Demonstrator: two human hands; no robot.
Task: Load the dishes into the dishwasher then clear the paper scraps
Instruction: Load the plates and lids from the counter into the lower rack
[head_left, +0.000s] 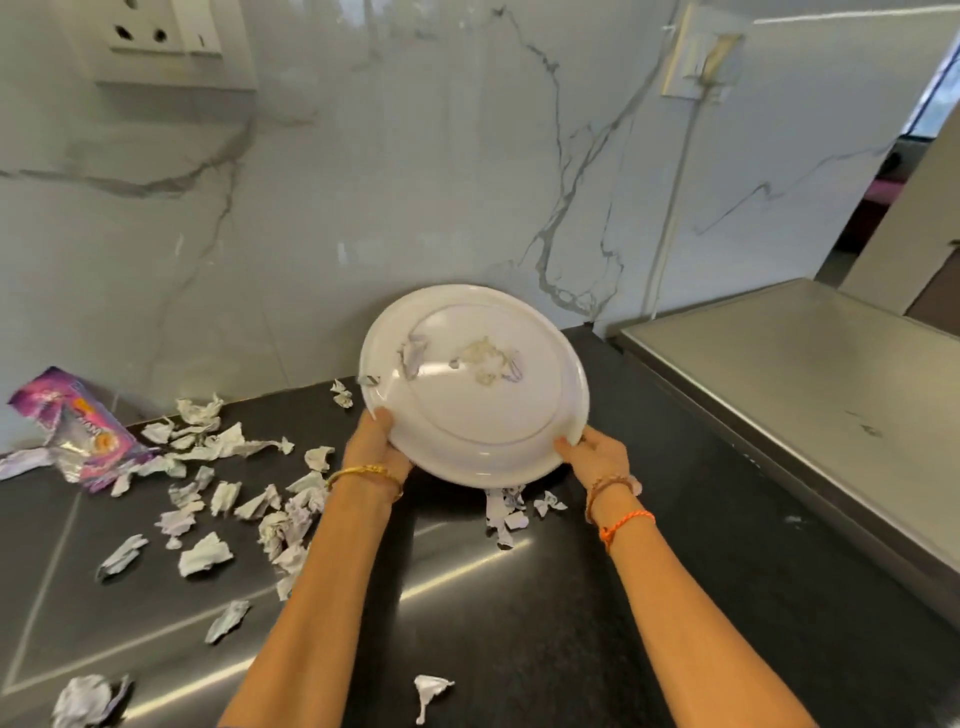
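Observation:
A white round plate (475, 384) is held up above the dark counter, tilted with its face toward me. A few paper scraps (488, 358) cling to its middle. My left hand (376, 447) grips the plate's lower left rim, thumb on the face. My right hand (595, 454) grips the lower right rim the same way. Several crumpled white paper scraps (228, 499) lie scattered over the counter to the left, and a few more scraps (506, 512) lie right under the plate.
The black counter (571, 597) meets a marble wall (415, 182) behind. A purple foil wrapper (78, 431) lies at the far left. A steel surface (805, 395) stands higher at the right. A wall socket (161, 31) sits top left.

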